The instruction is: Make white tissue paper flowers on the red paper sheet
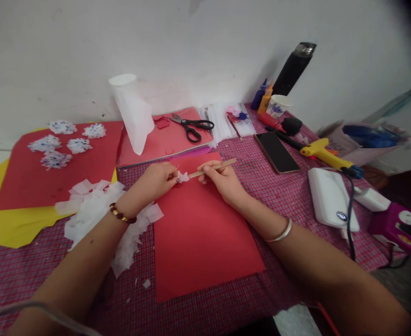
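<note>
My left hand (160, 178) is closed, its fingertips pinching a small crumpled piece of white tissue paper (183, 177). In my right hand (223, 179) is a thin flat wooden stick (229, 163), gripped between thumb and fingers. The stick's lower end meets the tissue piece or lies right beside it. Both hands are over the far end of a red paper sheet (205, 242). A loose heap of cut white tissue pieces (89, 205) lies left of the sheet, partly hidden by my left forearm.
At the left, several white tissue puffs with blue specks (55, 159) rest on red paper. Black scissors (194, 127) and a white paper cone (132, 112) are at the back. On the right are a phone (276, 153), a yellow glue gun (326, 154) and a white power bank (331, 198).
</note>
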`<state>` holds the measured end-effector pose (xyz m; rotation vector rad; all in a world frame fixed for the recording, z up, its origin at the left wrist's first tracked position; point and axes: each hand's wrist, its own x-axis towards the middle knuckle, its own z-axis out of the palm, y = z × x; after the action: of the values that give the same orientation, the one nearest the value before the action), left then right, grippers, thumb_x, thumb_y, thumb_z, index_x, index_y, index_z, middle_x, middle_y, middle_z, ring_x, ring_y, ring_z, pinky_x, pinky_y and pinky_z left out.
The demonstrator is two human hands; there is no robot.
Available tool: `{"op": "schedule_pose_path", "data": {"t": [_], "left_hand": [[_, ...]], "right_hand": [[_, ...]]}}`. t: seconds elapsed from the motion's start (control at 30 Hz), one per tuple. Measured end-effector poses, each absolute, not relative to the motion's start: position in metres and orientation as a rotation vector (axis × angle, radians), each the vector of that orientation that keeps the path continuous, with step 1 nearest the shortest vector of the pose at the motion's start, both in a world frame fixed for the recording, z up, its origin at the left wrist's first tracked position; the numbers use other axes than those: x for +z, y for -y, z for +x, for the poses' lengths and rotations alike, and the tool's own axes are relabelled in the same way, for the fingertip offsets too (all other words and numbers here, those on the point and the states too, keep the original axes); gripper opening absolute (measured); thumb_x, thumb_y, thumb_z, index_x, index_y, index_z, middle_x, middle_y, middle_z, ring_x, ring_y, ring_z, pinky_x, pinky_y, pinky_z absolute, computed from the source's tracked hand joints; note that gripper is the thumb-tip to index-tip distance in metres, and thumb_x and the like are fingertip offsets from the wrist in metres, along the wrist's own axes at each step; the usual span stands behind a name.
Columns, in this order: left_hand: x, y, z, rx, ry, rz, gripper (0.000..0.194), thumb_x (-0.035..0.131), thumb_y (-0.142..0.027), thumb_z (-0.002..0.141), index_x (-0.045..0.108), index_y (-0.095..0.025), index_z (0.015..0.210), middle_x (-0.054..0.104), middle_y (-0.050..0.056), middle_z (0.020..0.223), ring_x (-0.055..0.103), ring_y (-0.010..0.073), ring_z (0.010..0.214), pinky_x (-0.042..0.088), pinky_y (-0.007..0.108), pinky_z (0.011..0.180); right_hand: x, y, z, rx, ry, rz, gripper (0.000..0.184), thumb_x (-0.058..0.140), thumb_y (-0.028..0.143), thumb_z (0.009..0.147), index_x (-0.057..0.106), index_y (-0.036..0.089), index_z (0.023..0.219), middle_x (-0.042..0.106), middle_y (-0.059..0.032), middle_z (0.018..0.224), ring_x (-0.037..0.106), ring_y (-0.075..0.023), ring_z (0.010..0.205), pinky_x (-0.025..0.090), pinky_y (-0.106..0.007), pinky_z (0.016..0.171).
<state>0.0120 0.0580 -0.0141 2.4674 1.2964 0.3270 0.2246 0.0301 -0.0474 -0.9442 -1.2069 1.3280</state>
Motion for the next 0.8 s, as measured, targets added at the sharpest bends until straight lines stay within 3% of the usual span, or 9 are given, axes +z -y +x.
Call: {"op": "schedule_pose_path", "data": {"t": [0.2, 0.5, 0.8], "left_hand": [[-0.018, -0.067, 0.003, 0.402, -1.299, 2.097, 0.015, 0.056, -0.026, 0.078, 0.066, -0.019, 0.07, 0.068, 0.002, 0.066, 0.06, 0.0155, 0.059, 0.039, 0.025, 0.054], [-0.02, -0.067, 0.005, 0.455, -1.344, 1.999, 0.021, 0.061, -0.034, 0.078, 0.067, -0.019, 0.066, 0.067, 0.003, 0.061, 0.058, 0.0149, 0.056, 0.037, 0.025, 0.051], [-0.025, -0.07, 0.002, 0.625, -1.506, 1.965, 0.017, 0.048, -0.026, 0.083, 0.057, -0.02, 0.07, 0.058, -0.001, 0.058, 0.052, 0.0141, 0.053, 0.035, 0.026, 0.052]], "right_hand": [[-0.047, -0.027, 0.222, 1.251, 1.443, -0.935, 0.022, 0.059, 0.04, 0.088, 0.068, 0.02, 0.087, 0.067, 0.0, 0.069, 0.061, -0.0128, 0.065, 0.049, -0.028, 0.066], [-0.05, -0.027, 0.215, 1.053, 1.711, -0.95, 0.02, 0.05, 0.027, 0.092, 0.069, 0.021, 0.093, 0.067, -0.0014, 0.08, 0.06, -0.0141, 0.073, 0.046, -0.028, 0.071], [-0.052, -0.023, 0.212, 0.895, 1.859, -0.878, 0.02, 0.051, 0.025, 0.095, 0.07, 0.024, 0.101, 0.07, -0.0045, 0.099, 0.063, -0.0173, 0.093, 0.047, -0.032, 0.086]]}}
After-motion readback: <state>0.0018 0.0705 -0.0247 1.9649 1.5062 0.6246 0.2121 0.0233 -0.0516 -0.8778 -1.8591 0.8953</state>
